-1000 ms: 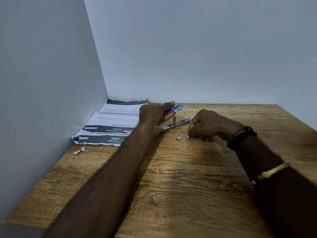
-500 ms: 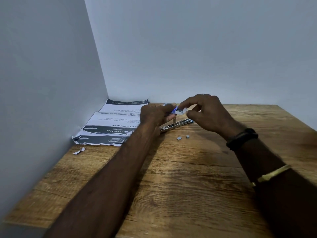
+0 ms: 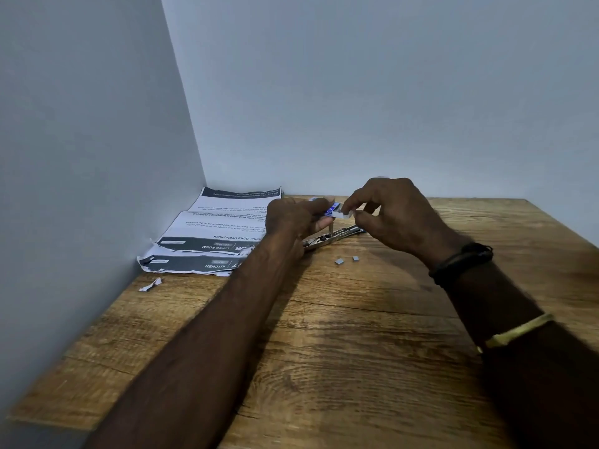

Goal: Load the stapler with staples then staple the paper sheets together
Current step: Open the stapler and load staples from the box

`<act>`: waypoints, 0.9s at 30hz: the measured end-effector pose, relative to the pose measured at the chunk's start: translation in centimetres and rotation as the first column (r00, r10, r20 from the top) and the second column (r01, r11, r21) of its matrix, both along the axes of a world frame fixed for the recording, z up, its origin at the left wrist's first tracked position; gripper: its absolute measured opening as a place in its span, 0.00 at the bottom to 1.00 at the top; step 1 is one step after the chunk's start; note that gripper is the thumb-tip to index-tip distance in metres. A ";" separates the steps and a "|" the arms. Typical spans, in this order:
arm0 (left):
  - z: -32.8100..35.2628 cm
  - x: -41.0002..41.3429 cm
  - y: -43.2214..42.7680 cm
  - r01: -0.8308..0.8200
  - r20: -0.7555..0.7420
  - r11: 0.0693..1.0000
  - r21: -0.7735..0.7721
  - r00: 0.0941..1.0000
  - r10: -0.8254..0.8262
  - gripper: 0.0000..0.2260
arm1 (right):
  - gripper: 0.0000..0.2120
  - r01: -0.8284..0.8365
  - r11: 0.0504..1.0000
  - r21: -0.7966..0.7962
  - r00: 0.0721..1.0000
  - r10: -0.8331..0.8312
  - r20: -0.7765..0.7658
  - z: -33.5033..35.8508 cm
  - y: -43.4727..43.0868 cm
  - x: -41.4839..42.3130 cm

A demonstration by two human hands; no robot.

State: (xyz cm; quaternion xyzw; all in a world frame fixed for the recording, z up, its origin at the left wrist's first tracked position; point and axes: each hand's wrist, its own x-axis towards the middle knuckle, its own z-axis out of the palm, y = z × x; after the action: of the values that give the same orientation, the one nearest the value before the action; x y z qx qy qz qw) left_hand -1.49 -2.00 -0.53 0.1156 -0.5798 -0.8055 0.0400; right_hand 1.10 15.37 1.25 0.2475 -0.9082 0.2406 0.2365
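The stapler point(image 3: 330, 236) lies opened out flat on the wooden table point(image 3: 324, 335), a slim metal channel running from under the left hand toward the right, with a thin upright piece rising from its middle. Its far end passes beneath the right hand. The paper sheets point(image 3: 210, 234) lie spread in the table's far left corner against the wall, white with dark printed bands, their near edge torn and curled. A small paper scrap point(image 3: 151, 284) sits apart from them, nearer the camera.

The left hand point(image 3: 295, 218) is curled closed around a small staple box point(image 3: 332, 209), white with blue print, held just above the stapler. The right hand point(image 3: 389, 215) is raised off the table, its thumb and forefinger pinched on a pale piece at the box's open end, the other fingers loosely bent. I cannot tell whether that piece is the box's inner tray or a strip of staples. Two small staple pieces point(image 3: 346, 260) lie loose on the wood just in front of the stapler, close together but not touching.

One second ago the right hand was a fist resting on the table beside those loose pieces; half a second ago it had lifted to the box, and now it sits there in much the same pinch. The left hand, stapler and sheets have not shifted.
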 end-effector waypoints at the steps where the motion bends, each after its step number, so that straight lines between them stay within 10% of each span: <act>1: 0.0 0.0 0.0 0.000 -0.001 1.000 -0.004 1.000 0.000 0.16 | 0.09 0.002 1.000 0.009 1.000 -0.002 -0.012 0.0 0.0 0.0; 16: 0.4 0.5 0.3 0.035 -0.001 0.999 -0.015 0.999 -0.035 0.08 | 0.14 -0.027 1.000 0.003 0.999 0.027 -0.034 -0.4 0.0 -0.1; 27: 0.5 0.7 0.3 0.021 -0.007 1.000 -0.012 1.000 -0.021 0.12 | 0.14 -0.006 0.946 -0.323 0.993 0.043 0.107 -0.2 0.5 -0.6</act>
State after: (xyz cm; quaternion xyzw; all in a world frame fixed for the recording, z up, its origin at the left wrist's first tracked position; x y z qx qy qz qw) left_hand -0.81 -1.70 -0.01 0.1063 -0.5857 -0.8028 0.0346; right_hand 0.50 15.84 1.03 0.2031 -0.8655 0.4021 0.2189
